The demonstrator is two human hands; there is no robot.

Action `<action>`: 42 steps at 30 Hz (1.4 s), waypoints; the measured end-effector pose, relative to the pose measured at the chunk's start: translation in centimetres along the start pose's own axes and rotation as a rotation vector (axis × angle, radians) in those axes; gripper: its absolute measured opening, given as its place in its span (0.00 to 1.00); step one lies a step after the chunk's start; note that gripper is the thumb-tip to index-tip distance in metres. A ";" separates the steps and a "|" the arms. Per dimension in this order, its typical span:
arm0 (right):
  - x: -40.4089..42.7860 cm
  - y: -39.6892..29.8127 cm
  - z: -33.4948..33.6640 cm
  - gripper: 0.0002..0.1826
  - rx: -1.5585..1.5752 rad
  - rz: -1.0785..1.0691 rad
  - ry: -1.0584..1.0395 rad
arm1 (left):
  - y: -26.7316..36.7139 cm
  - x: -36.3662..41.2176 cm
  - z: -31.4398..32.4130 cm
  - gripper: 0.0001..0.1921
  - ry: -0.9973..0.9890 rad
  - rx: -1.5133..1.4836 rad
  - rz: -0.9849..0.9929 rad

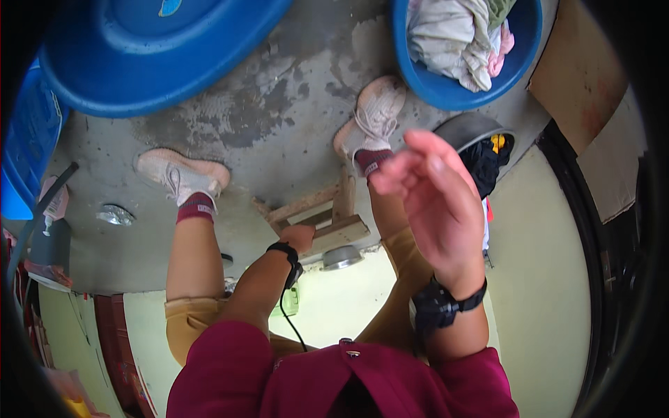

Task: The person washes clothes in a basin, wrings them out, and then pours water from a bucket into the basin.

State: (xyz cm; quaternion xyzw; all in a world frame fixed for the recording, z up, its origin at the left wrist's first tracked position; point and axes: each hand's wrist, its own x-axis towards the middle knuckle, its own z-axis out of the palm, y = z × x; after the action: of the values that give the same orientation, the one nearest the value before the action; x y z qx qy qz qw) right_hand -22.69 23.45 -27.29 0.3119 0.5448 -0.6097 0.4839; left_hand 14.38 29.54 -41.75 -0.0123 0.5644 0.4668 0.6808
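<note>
My left hand (pixel 299 238) is closed on the edge of a small wooden stool (pixel 339 234), which is on or just above the concrete floor between my legs; which of the two I cannot tell. Its rough frame and legs point away from me, and part of it lies behind the hand. Raised at the right, my right hand (pixel 438 204) is slightly blurred, with its palm showing, the fingers loosely bent and apart, and nothing in it. Dark devices are strapped to both wrists, and a black cable hangs from the left one.
A large blue plastic basin (pixel 157 86) fills the upper left. At upper right, a blue tub (pixel 418 83) holds crumpled clothes (pixel 449 36); beside it a metal basin (pixel 465 128) has dark cloth. A metal bowl (pixel 342 257) sits by the wall. Cardboard (pixel 580 78) leans at right.
</note>
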 end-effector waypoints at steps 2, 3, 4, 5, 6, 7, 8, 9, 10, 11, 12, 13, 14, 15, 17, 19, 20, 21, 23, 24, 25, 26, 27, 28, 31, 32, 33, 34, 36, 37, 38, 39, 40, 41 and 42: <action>-0.4 -1.5 -0.4 0.16 0.007 0.010 0.027 | 0.9 -0.6 -3.2 0.13 -0.030 0.023 0.038; -0.1 -2.2 -0.6 0.16 -0.034 -0.024 0.039 | 1.1 -1.1 -4.5 0.14 -0.072 0.037 0.067; 0.1 -2.8 -0.5 0.16 -0.020 -0.039 0.029 | 0.7 -1.5 -5.5 0.14 -0.063 0.054 0.055; 0.2 -3.6 -0.3 0.16 -0.013 -0.075 0.017 | 0.3 -2.0 -6.7 0.14 -0.074 0.057 0.099; 0.2 -4.3 0.0 0.16 -0.004 -0.113 0.006 | -0.1 -2.6 -7.8 0.15 -0.085 0.063 0.143; 0.2 -4.9 0.3 0.16 0.019 -0.131 0.020 | -0.4 -3.1 -9.2 0.15 -0.064 0.093 0.130; 0.3 -5.5 0.3 0.16 0.032 -0.163 0.008 | -0.5 -4.0 -10.1 0.16 -0.105 0.092 0.138; 0.4 -6.1 0.3 0.16 0.036 -0.187 0.002 | -0.7 -4.7 -11.1 0.17 -0.147 0.092 0.146; 0.1 -6.6 0.2 0.16 0.041 -0.207 0.005 | -1.1 -5.1 -11.8 0.17 -0.137 0.122 0.142; 0.0 -7.2 0.1 0.16 0.042 -0.249 -0.011 | -1.7 -5.5 -12.3 0.18 -0.160 0.106 0.160; -0.2 -7.8 0.1 0.16 0.058 -0.276 -0.011 | -2.1 -5.8 -13.0 0.19 -0.183 0.091 0.178; -0.4 -8.5 -0.2 0.16 0.023 -0.319 0.006 | -1.8 -6.2 -14.2 0.19 -0.210 0.089 0.148; -0.7 -9.0 -0.1 0.16 -0.007 -0.360 0.005 | -2.5 -6.3 -14.4 0.19 -0.193 0.119 0.134; -1.1 -9.6 0.0 0.16 -0.009 -0.407 -0.008 | -3.6 -6.0 -13.9 0.19 -0.192 0.119 0.199; -1.9 -10.3 -0.1 0.15 0.007 -0.519 -0.012 | -2.7 -7.1 -16.4 0.19 -0.226 0.178 0.252; -2.5 -11.1 0.0 0.15 -0.001 -0.631 -0.007 | -4.0 -6.3 -18.6 0.20 -0.224 0.114 0.312; -3.0 -11.5 0.1 0.15 0.016 -0.659 -0.013 | -3.5 -7.2 -19.6 0.22 -0.251 0.010 0.384; -3.4 -12.0 0.2 0.15 -0.011 -0.718 -0.010 | -3.0 -7.4 -21.6 0.23 -0.247 0.044 0.345; -4.0 -12.6 0.0 0.14 -0.017 -0.820 -0.041 | 0.4 -10.2 -26.7 0.23 -0.176 0.034 0.303; -4.3 -13.1 0.0 0.14 0.000 -0.848 -0.059 | 1.5 -11.4 -28.7 0.23 -0.099 0.000 0.306; -4.5 -13.3 0.0 0.14 0.016 -0.894 -0.094 | 2.5 -12.4 -30.6 0.23 -0.018 0.045 0.351; -4.7 -13.5 0.1 0.14 0.031 -0.933 -0.134 | 3.3 -13.5 -32.0 0.22 0.064 0.085 0.395; -5.2 -13.7 0.1 0.14 0.044 -0.980 -0.152 | 4.2 -14.4 -33.6 0.20 0.156 0.174 0.397; -5.7 -13.6 0.1 0.14 0.053 -0.990 -0.174 | 5.1 -15.3 -34.8 0.19 0.245 0.259 0.397; -7.4 -13.4 0.5 0.14 0.058 -1.022 -0.199 | 7.7 -18.3 -36.4 0.15 0.605 0.274 0.194; -8.1 -13.2 0.3 0.14 0.066 -1.032 -0.221 | 7.9 -19.2 -36.8 0.14 0.733 0.259 0.161; -8.7 -12.9 0.0 0.13 0.048 -1.031 -0.209 | 7.7 -19.8 -36.9 0.13 0.793 0.211 0.196; -9.2 -12.6 -0.1 0.13 0.031 -1.033 -0.205 | 7.1 -20.4 -37.0 0.13 0.861 0.164 0.230; -10.3 -11.9 -0.9 0.13 0.035 -1.051 -0.234 | 7.7 -22.2 -37.7 0.12 0.928 0.137 0.278; -10.9 -11.7 -1.4 0.13 0.046 -1.074 -0.254 | 8.3 -23.4 -37.9 0.12 1.002 0.170 0.373; -11.3 -11.3 -1.7 0.13 0.059 -1.091 -0.276 | 9.4 -24.9 -38.0 0.12 1.088 0.111 0.313; -11.8 -11.1 -1.7 0.13 0.068 -1.116 -0.334 | 9.4 -26.4 -38.4 0.15 1.160 0.096 0.366; -12.1 -10.8 -2.1 0.13 0.074 -1.113 -0.359 | 11.6 -28.2 -37.3 0.17 1.275 0.118 0.371; -12.3 -10.5 -2.2 0.13 0.085 -1.100 -0.354 | 12.8 -30.2 -36.6 0.18 1.341 0.074 0.369; -12.3 -10.3 -2.4 0.13 0.092 -1.087 -0.347 | 14.1 -32.1 -35.4 0.19 1.400 0.040 0.329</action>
State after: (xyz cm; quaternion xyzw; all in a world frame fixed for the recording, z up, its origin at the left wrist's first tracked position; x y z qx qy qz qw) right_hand -28.51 28.18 -12.88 -0.0971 0.5124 -0.8363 0.1692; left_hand -19.25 -1.69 -22.40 -0.2111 0.8714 0.4355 0.0799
